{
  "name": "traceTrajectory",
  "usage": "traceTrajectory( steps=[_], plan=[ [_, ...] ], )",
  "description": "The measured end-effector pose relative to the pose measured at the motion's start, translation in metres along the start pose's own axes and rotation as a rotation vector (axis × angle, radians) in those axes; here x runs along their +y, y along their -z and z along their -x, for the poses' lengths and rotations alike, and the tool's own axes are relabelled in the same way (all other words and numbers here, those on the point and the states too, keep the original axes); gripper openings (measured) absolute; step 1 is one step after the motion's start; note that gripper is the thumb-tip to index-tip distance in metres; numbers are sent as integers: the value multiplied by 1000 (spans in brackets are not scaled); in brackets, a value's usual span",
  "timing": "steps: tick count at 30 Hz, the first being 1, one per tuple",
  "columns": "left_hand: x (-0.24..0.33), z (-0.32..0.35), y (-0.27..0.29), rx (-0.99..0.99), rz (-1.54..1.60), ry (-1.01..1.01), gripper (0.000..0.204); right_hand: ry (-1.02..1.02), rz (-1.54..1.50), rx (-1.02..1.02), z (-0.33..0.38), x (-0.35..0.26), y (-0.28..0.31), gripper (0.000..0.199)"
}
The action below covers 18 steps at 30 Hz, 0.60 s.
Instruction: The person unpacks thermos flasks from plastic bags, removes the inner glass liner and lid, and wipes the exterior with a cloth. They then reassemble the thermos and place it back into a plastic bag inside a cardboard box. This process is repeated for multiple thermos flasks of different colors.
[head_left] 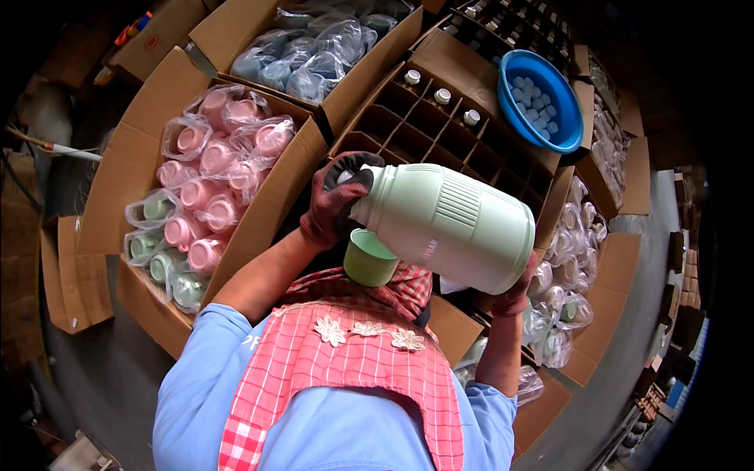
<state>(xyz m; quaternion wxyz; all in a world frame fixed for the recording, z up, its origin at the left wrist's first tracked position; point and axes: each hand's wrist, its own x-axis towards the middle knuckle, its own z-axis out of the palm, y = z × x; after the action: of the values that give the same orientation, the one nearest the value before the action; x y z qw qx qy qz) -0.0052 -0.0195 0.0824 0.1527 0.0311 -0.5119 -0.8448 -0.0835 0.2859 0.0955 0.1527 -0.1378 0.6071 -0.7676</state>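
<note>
A pale green vacuum flask (pixel 452 224) lies on its side across the front of my body, its neck to the left and its base to the right. My left hand (pixel 339 196), in a dark and maroon glove, is closed around the neck end; a small white piece, perhaps the stopper, shows between the fingers. My right hand (pixel 514 294), also gloved, grips the flask's base from below, its fingers mostly hidden behind it. Just below the neck, a green cup-shaped lid (pixel 369 263) stands against my red checked apron, its open side up.
Beyond the flask is a divided carton (pixel 408 118) with a few white-capped bottles in its cells. A blue basin (pixel 542 102) of white caps sits on its far right. Open cartons hold bagged pink and green containers (pixel 208 184), bagged bluish ones (pixel 314 59), and bagged pale ones (pixel 561 267).
</note>
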Motion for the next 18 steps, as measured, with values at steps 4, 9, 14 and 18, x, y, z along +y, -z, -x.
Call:
traceTrajectory(
  steps=[4,9,14,18],
  plan=[
    [10,7,-10,-107,48,56,50,40,135,-115,-17,11,48,32],
    [16,9,-9,-196,246,133,64,-278,-214,-21,-14,60,75,42],
    [4,14,-1,3,195,-109,52,-418,-413,15,-12,120,27,43],
    [16,10,-10,196,-106,-190,27,-468,-504,16,-4,137,-1,44]
  ],
)
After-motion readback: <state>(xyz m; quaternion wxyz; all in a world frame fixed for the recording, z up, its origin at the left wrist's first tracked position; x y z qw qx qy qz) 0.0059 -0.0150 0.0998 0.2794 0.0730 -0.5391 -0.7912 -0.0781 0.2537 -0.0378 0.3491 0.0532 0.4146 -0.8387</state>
